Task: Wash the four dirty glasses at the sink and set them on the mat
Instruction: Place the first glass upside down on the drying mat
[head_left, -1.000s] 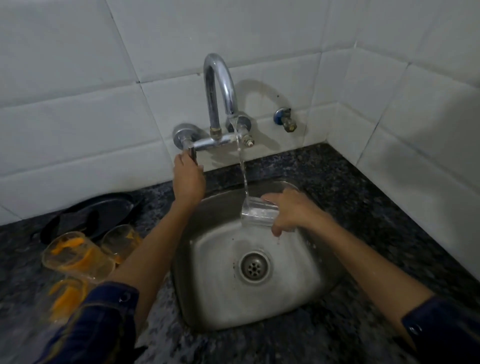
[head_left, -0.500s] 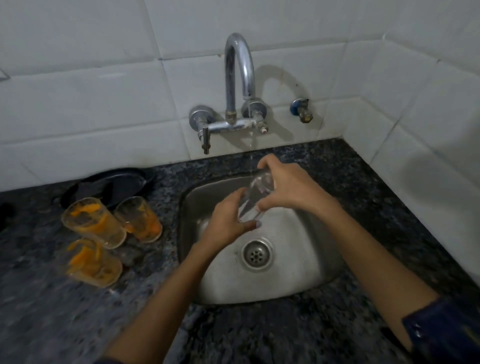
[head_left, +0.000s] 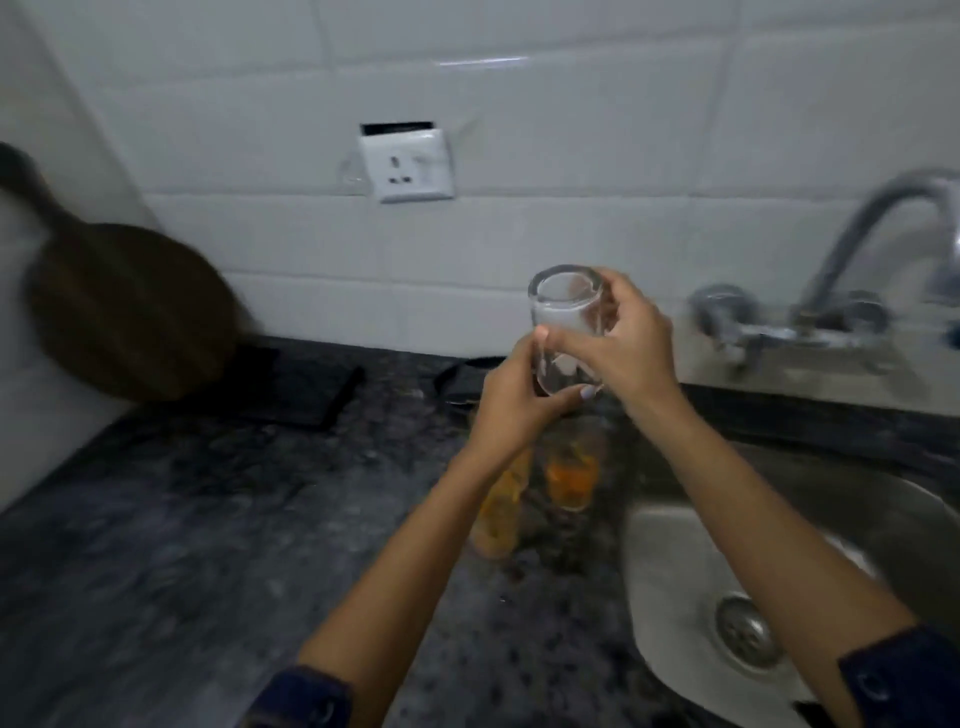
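Both hands hold a clear, clean-looking glass (head_left: 566, 332) upside down in the air above the counter, left of the sink (head_left: 670, 577). My left hand (head_left: 511, 400) grips its lower end from the left. My right hand (head_left: 621, 345) wraps it from the right. Below my hands stand dirty glasses with orange residue: one (head_left: 570, 475) is in plain sight, another (head_left: 498, 512) is partly hidden behind my left forearm. A dark flat mat (head_left: 301, 387) lies on the counter at the back left. The frame is motion-blurred.
A chrome tap (head_left: 852, 270) juts from the tiled wall at the right. A white wall socket (head_left: 408, 166) sits above the counter. A round dark wooden board (head_left: 124, 312) leans at the far left. A black flat object (head_left: 467, 376) lies behind my hands.
The glass went from under the running tap over the sink up and left over the counter, now held upside down in both hands. My left hand left the tap handle. The view swung left.
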